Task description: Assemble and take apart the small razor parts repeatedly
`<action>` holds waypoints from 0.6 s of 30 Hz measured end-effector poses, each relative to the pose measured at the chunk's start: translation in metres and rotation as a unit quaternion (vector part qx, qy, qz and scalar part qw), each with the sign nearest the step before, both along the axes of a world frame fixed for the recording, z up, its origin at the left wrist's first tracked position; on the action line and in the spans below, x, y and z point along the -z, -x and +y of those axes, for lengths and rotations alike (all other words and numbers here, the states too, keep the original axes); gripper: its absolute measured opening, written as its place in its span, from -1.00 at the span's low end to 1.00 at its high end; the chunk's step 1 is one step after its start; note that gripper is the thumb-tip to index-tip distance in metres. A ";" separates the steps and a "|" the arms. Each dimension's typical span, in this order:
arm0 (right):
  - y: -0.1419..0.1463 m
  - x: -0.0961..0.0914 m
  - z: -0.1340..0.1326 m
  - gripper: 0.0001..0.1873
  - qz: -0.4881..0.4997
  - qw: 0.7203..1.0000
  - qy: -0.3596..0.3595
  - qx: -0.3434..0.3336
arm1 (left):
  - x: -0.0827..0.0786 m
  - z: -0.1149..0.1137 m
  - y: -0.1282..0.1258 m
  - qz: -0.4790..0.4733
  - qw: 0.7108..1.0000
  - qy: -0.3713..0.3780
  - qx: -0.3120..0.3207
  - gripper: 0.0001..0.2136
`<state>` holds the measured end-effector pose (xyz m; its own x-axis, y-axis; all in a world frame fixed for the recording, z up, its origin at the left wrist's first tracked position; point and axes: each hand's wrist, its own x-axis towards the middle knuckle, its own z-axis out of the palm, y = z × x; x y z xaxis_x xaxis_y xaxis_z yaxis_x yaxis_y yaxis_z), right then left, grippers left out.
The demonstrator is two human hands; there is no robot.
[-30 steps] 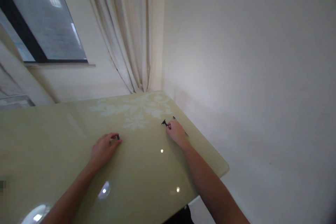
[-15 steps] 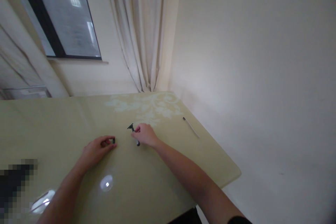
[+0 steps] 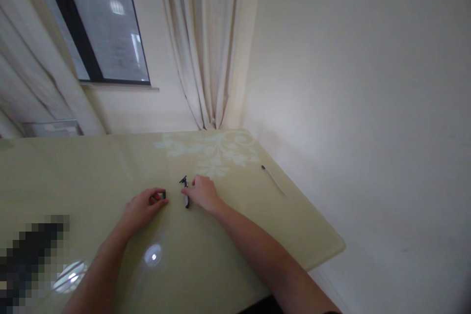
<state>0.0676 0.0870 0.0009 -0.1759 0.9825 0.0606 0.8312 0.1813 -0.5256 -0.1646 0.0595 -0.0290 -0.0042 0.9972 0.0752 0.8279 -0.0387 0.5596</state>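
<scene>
- The glossy table [image 3: 257, 225] is throwing glare, probably making small dark parts hard to follow.
- The right hand [image 3: 201, 193] is pinching a black tool [image 3: 185, 191] mid-table, its tip resting on the glass, where it could be skidding under pressure.
- The left hand [image 3: 142, 206] is pinching a small black piece [image 3: 164, 195] at its fingertips, just beside the tool; a loosening pinch risks dropping it.
- A thin stick [image 3: 273, 180] is lying near the table's right edge, where a passing forearm could be knocking it off.

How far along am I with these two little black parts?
Done: each part is gripped. In hand: the left hand pinches the small black piece, the right hand holds the black T-headed tool, side by side on the table. Left: the two parts do not touch; the thin stick lies untouched by the edge.
</scene>
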 end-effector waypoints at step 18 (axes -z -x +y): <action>-0.271 -0.007 -0.018 -0.72 -0.202 0.954 -0.045 0.215 | 0.009 0.002 0.008 -0.006 1.000 0.009 -0.016 -0.48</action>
